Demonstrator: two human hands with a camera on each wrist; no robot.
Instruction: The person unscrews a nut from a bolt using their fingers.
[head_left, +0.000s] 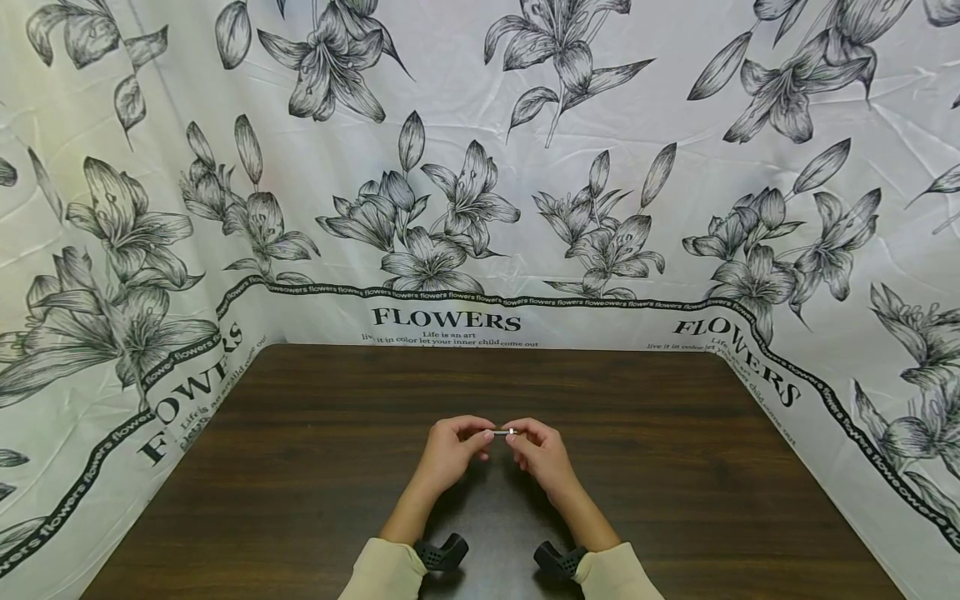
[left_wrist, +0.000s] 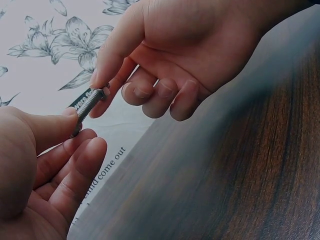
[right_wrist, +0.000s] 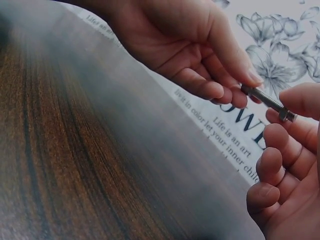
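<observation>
Sleeves [head_left: 386, 571] at five and seven o'clock; left hand [head_left: 447, 454] pinches a bolt [left_wrist: 89, 107], right hand [head_left: 543, 457] its nut [right_wrist: 283, 115], apparently threading; next move likely calls for steady twisting.

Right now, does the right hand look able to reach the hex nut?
Likely yes: the right hand is at the hex nut with nothing visible between, and the left hand pinches the opposite end of the bolt.

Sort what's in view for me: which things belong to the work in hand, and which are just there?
In the work:
- bolt, one end pinched by the left hand
- nut near its other end, at the right hand's fingertips

Just there:
- wooden table
- flower-printed cloth
- black wrist devices
</observation>
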